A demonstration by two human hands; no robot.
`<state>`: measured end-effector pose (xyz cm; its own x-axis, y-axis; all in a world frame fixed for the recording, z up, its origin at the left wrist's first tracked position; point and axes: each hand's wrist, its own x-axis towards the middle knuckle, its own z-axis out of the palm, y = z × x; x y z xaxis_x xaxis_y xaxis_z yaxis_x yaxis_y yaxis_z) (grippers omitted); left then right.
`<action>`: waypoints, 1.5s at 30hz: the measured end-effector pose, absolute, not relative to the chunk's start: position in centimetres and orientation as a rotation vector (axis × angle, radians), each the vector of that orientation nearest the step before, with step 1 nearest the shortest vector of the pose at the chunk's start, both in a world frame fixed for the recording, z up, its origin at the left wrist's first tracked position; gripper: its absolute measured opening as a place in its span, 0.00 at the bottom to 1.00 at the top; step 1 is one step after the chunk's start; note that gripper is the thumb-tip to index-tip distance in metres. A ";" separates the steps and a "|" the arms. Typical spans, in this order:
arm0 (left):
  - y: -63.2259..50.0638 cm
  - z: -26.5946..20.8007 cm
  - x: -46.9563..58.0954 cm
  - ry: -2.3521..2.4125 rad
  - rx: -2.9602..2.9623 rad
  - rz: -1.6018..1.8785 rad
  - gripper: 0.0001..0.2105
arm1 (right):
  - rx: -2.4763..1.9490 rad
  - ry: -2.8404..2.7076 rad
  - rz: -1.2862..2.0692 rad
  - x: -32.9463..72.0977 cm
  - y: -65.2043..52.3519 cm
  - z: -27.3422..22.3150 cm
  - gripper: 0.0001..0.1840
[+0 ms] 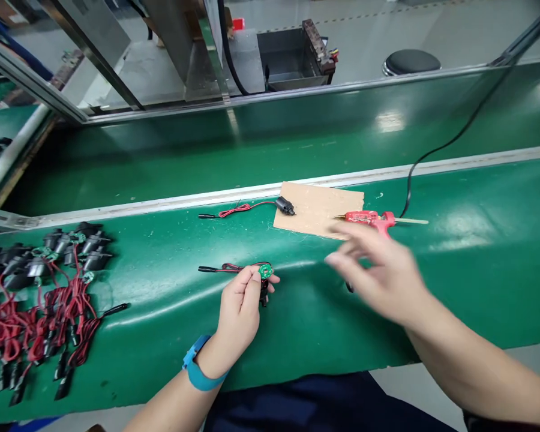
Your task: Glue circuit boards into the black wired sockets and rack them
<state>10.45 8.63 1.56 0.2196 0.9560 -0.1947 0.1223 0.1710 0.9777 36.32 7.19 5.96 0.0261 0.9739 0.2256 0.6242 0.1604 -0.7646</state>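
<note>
My left hand [245,303], with a blue wristband, pinches a small round green circuit board [266,272]. A black part [264,294] shows beneath the board, mostly hidden by the fingers. Red and black wires with a black plug [207,269] lie to the left of that hand. My right hand [378,270] is raised, slightly blurred, its fingers apart and nothing between them. Just beyond it is a red hot glue gun [378,219] with a glue stick in its back. The gun's nozzle lies over a cardboard sheet [321,210].
Another black cylindrical part [285,206] with red wires rests on the cardboard's left edge. Several similar wired parts [40,267] are heaped at the left of the green work surface [162,348]. A black cable [445,144] runs from the gun to the upper right. A white ledge [387,174] crosses behind.
</note>
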 end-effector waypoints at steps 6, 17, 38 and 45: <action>7.6 2.5 9.3 1.193 1.224 0.858 0.14 | -1.216 -2.008 1.098 28.4 9.6 4.5 0.11; 6.6 1.6 7.6 1.078 0.942 0.820 0.14 | -1.087 -1.953 0.952 28.2 8.7 3.5 0.12; 4.7 2.9 6.3 1.026 1.105 0.653 0.16 | -0.818 -2.122 1.370 29.4 9.7 5.3 0.06; 4.4 3.1 6.1 0.926 1.052 0.639 0.19 | -0.788 -2.112 1.516 30.1 9.5 5.9 0.01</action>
